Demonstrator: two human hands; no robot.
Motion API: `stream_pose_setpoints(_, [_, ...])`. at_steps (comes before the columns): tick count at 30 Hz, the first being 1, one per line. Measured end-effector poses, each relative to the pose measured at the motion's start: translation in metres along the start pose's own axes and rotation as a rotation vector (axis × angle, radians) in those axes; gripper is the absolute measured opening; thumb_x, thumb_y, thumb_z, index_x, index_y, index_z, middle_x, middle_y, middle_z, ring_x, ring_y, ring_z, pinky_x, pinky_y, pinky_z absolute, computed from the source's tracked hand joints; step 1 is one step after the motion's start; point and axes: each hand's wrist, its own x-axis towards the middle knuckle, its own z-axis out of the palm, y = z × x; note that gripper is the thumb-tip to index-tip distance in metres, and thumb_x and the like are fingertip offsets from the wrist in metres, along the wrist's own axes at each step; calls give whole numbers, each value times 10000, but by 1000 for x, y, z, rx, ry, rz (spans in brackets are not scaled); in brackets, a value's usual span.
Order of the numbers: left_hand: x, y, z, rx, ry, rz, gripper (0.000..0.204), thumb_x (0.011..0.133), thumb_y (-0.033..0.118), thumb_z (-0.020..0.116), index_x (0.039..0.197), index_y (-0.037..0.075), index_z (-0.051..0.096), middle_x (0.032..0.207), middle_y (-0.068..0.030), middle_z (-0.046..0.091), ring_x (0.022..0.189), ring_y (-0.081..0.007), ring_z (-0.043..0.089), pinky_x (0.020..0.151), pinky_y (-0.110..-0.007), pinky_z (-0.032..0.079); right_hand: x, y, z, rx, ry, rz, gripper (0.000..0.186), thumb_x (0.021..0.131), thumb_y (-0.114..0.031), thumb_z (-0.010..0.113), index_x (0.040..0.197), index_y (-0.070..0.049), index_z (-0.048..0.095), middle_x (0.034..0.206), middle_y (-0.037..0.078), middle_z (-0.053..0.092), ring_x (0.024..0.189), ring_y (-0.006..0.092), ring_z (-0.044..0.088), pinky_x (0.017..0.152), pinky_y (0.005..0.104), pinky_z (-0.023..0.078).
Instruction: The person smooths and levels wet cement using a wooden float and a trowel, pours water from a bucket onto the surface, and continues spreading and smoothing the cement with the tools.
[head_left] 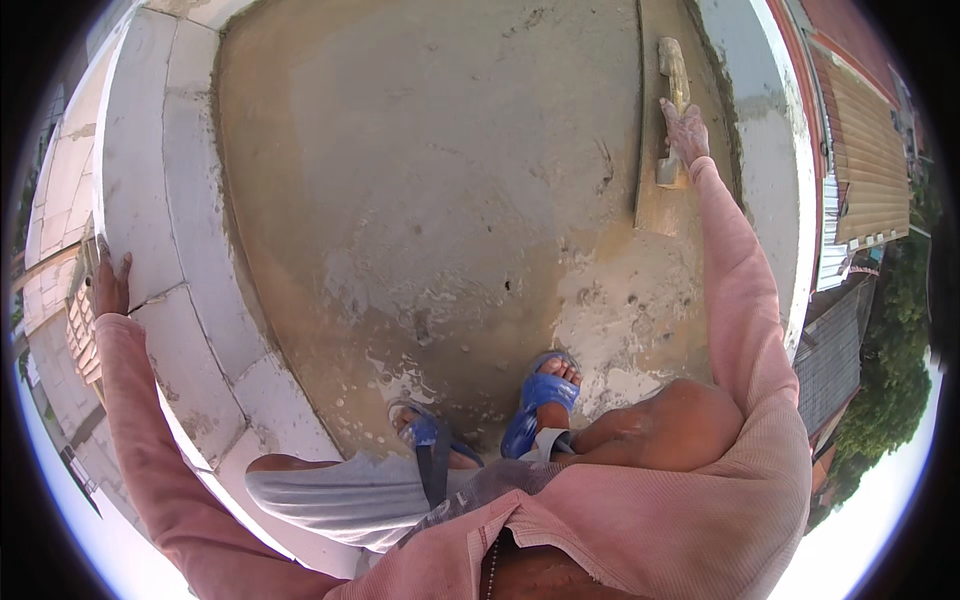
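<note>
My right hand (pixel 687 132) is closed around the handle of a long hand float (pixel 657 212) at the far right. The float's flat blade lies on wet grey mortar (pixel 430 140), close along the right wall, and its far end runs out of view. Mortar is caked on its pale handle. My left hand (pixel 110 281) rests on the outer edge of the left block wall (pixel 150 170), with fingers apart and nothing held.
Blue sandals (pixel 545 392) are on my feet in the near part of the wet surface, where the mortar is rougher and puddled. A pale block wall (pixel 765 130) borders the right side. Beyond it are roofs (pixel 865 150) and trees (pixel 890 370).
</note>
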Motion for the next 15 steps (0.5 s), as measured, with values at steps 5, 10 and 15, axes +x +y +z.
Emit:
stream_pose_setpoints(5, [-9, -16, -4, 58, -22, -61, 684, 956, 294, 537, 1507, 53, 212, 1435, -220, 434, 1304, -366, 442, 1071, -408, 351, 34, -42, 22, 91, -16, 113, 604, 917, -537, 511, 1059, 50, 510, 915, 217, 623, 688, 310, 672, 741, 414, 528])
stream_pose_setpoints(10, [-3, -6, -1, 119, -49, -86, 670, 963, 300, 523, 1514, 87, 208, 1427, -211, 447, 1294, -360, 455, 1062, -412, 355, -38, -35, 55, -98, -55, -73, 628, 910, -493, 509, 1181, 66, 423, 975, 365, 619, 937, 504, 613, 837, 539, 486])
stream_pose_setpoints(15, [-3, 7, 0, 73, -75, -80, 656, 966, 318, 520, 1509, 90, 229, 1375, -223, 494, 1245, -374, 494, 1026, -432, 385, -186, -16, 72, -107, -196, -170, 657, 920, -448, 515, 1304, 57, 344, 967, 387, 599, 912, 526, 598, 804, 553, 483])
